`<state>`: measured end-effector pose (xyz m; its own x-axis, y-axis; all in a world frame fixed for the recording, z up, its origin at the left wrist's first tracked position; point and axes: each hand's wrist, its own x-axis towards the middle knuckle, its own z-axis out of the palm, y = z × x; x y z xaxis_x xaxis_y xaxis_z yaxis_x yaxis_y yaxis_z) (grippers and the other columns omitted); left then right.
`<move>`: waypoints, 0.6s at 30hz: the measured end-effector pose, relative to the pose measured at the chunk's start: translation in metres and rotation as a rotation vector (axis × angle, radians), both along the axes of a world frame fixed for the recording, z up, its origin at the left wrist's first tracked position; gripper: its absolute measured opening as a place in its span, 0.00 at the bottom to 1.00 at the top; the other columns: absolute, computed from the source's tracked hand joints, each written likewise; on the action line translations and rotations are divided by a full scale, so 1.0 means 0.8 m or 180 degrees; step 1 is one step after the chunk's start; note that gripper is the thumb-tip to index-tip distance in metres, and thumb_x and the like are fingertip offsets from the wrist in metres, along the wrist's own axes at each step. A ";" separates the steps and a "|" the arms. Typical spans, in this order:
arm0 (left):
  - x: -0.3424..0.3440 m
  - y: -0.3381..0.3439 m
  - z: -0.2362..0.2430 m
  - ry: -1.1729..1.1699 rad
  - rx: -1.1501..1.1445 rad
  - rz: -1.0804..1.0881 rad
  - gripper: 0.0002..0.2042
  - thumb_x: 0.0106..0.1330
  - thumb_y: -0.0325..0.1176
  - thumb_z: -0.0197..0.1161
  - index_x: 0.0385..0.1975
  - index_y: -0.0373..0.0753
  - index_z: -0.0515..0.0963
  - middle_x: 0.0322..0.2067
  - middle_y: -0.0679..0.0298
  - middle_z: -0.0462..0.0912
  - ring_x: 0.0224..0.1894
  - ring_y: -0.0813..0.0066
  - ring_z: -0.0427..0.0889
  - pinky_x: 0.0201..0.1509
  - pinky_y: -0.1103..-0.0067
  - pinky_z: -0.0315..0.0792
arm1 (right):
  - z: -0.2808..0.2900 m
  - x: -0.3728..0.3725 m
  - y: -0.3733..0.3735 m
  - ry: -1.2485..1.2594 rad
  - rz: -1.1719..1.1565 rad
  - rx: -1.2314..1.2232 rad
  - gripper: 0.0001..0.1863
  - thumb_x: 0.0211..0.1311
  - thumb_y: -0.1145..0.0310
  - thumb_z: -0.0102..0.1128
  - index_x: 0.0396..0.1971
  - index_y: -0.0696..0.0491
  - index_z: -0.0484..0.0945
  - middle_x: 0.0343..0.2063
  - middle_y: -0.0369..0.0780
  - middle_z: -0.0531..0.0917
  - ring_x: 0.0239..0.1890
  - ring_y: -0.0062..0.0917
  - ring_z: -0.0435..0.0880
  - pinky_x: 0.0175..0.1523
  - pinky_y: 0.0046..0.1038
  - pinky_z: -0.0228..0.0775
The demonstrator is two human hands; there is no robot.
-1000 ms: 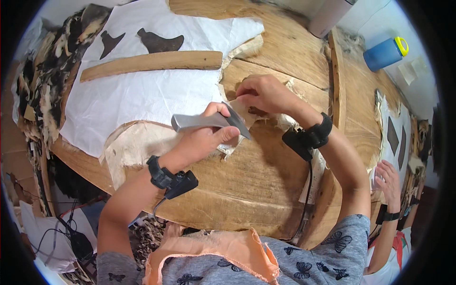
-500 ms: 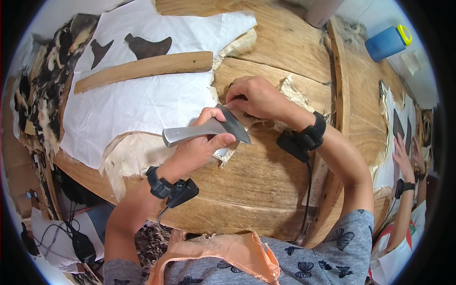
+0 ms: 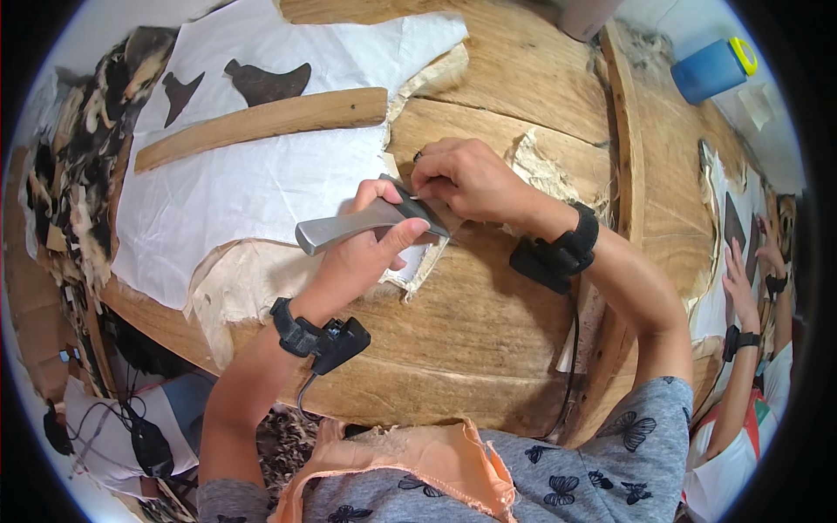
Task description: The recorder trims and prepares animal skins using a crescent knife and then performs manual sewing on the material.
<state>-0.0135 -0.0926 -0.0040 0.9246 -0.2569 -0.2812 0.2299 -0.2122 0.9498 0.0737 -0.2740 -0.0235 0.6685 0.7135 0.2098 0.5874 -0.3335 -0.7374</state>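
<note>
A: What is the left hand (image 3: 370, 248) doing?

B: It is wrapped tight around a grey metal knife (image 3: 366, 222). The fingers are closed on the handle. The blade end points to the right, toward the other hand.

A: And the right hand (image 3: 466, 179)?

B: Its fingers are pinched together on the edge of the white hide (image 3: 253, 187), right at the tip of the knife. The hand presses down on the wooden table (image 3: 514, 296).

A: Where is the hide?

B: It lies flat on the table, spread out to the left and up from the hands. It has dark brown spots near the top. Its edge is ragged and cream where the hands are.

A: What lies on top of it?

B: A long wooden stick (image 3: 261, 126) lies across it, above the hands.

A: What is on the wrists?

B: Each wrist has a black band (image 3: 318, 336) with a little box and a wire.

A: Anything else around?

B: A blue bottle (image 3: 715, 70) with a yellow cap lies at the top right, well apart from the hands. Another person's hand (image 3: 741, 279) rests on a second hide at the far right. Furry scraps (image 3: 74, 200) are piled at the left edge.
</note>
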 end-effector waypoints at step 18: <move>-0.018 -0.015 -0.004 -0.0402 0.0389 -0.0514 0.20 0.61 0.47 0.62 0.40 0.43 0.60 0.29 0.70 0.68 0.29 0.86 0.65 0.29 0.88 0.62 | 0.020 -0.011 -0.010 0.0811 -0.0398 0.0420 0.04 0.48 0.73 0.60 0.26 0.55 0.80 0.25 0.44 0.81 0.28 0.36 0.79 0.34 0.31 0.69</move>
